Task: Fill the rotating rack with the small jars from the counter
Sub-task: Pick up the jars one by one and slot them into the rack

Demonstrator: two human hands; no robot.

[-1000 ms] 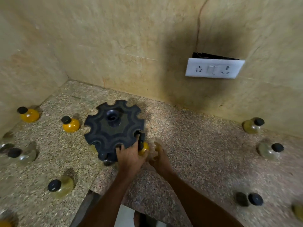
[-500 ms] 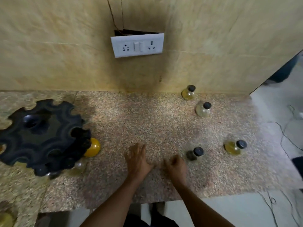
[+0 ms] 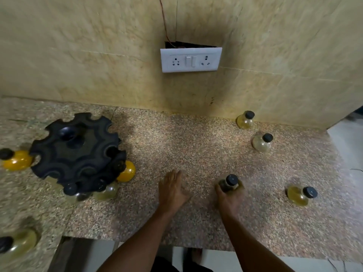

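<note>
The black rotating rack stands on the counter at the left, its top disc notched all round. A yellow jar and two paler jars hang in notches on its near right side. My right hand grips a dark jar with a black cap on the counter. My left hand rests flat on the counter, fingers straight, holding nothing. Loose jars stand at the right and at the left.
The speckled granite counter ends at a front edge near my arms and at a right edge by the floor. A tiled wall with a white socket plate rises behind. The rack sits close to the left corner.
The view has swung right from the rack. My right hand has moved right and closed round the dark jar. My left hand has left the rack and now lies flat on the counter.
</note>
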